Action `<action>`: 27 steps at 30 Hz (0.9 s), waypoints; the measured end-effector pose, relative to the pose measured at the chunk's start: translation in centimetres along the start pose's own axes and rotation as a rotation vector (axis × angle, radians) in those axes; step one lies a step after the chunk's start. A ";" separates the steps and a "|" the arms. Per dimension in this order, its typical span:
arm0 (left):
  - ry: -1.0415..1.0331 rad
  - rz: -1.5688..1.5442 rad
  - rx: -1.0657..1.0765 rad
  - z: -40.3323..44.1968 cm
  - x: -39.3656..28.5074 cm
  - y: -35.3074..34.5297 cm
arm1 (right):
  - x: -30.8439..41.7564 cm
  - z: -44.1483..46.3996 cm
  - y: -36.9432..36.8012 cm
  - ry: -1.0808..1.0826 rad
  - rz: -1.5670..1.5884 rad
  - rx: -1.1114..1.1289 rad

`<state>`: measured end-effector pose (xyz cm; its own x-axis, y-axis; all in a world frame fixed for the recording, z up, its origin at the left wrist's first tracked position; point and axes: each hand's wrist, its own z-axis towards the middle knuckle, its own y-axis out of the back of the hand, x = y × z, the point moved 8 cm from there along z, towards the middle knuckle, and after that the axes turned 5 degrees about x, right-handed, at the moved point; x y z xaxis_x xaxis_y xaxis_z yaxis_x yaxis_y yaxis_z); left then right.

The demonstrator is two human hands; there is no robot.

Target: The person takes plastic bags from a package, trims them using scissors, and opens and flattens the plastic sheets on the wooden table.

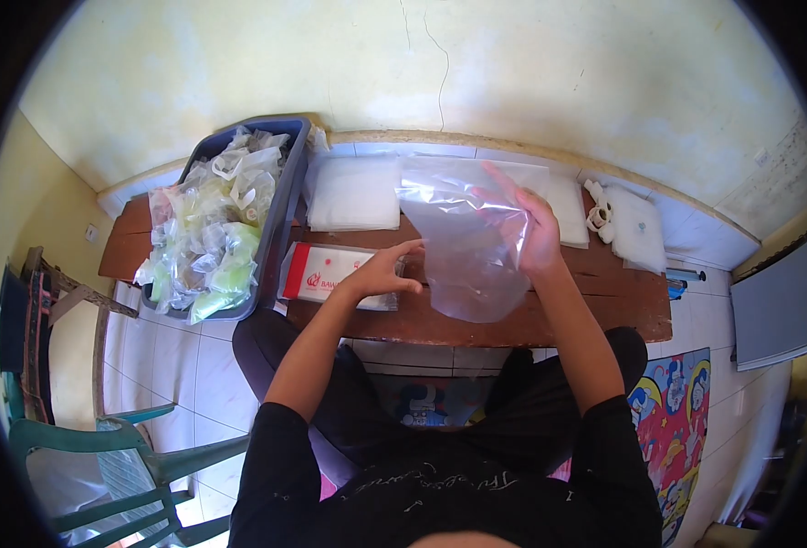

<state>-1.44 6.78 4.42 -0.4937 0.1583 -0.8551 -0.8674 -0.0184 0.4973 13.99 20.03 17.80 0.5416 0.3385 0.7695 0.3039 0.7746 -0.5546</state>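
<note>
A large clear plastic bag (pixel 472 265) hangs over the middle of the wooden bench. My right hand (pixel 539 236) grips it at its right side, and some of the fingers show through the film. My left hand (pixel 387 277) is open just left of the bag, thumb and fingers apart, holding nothing. Whether its fingertips touch the film I cannot tell. Under that hand lies a white packet with a red band and red print (pixel 317 274). Behind the bag are stacks of clear plastic sheets or bags (pixel 355 194).
A dark grey tub (pixel 287 196) full of knotted plastic bags stands at the bench's left. Farther right are a white roll-like bundle (pixel 597 208) and another plastic stack (pixel 636 228). A green chair (pixel 162 466) stands lower left; a colourful mat (pixel 682 411) covers floor at right.
</note>
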 end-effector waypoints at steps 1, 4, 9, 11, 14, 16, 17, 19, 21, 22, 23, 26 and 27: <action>-0.003 0.001 0.002 0.2 -0.1 -0.5 | 0.3 -0.4 -0.1 -0.007 0.010 -0.005; 0.023 -0.531 -0.047 0.7 -0.2 -1.3 | 0.1 -1.5 0.5 -0.014 0.080 -0.004; 0.210 -0.691 -0.155 1.2 -0.2 -2.1 | -2.2 -2.4 4.0 -0.225 -0.025 -0.126; 0.265 -0.778 -0.245 1.0 -0.2 -1.7 | -4.8 -3.6 7.8 -0.439 -0.097 -0.243; 0.377 -0.892 -0.341 0.4 2.6 -2.5 | -7.7 -6.1 12.7 -0.544 -0.167 -0.282; 0.582 -0.857 -0.259 -0.6 4.7 -4.0 | -8.6 -7.7 13.5 -0.641 -0.211 -0.304; 0.584 -0.853 -0.268 -0.5 5.2 -4.4 | -9.1 -8.5 13.9 -0.740 -0.251 -0.329; 0.567 -0.844 -0.272 -0.3 5.4 -4.7 | -9.5 -8.4 13.6 -0.740 -0.292 -0.306; 0.539 -0.833 -0.276 0.5 4.8 -4.2 | -9.4 -7.4 13.2 -0.732 -0.340 -0.280; 0.488 -0.814 -0.306 0.9 3.2 -3.2 | -9.1 -6.3 12.9 -0.662 -0.347 -0.232; 0.441 -0.795 -0.335 1.0 1.6 -2.3 | -8.6 -5.4 12.2 -0.595 -0.353 -0.183; 0.081 -0.776 -0.410 1.7 -4.5 1.1 | -4.4 -3.2 9.0 -0.289 -0.388 -0.125; 0.027 -0.718 -0.475 1.4 -5.2 2.0 | -3.2 -3.3 7.9 -0.292 -0.384 -0.130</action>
<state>-0.54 7.29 10.09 0.1882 0.2662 -0.9454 -0.9014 -0.3354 -0.2739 17.27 23.31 9.95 0.1349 0.1921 0.9721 0.5435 0.8059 -0.2347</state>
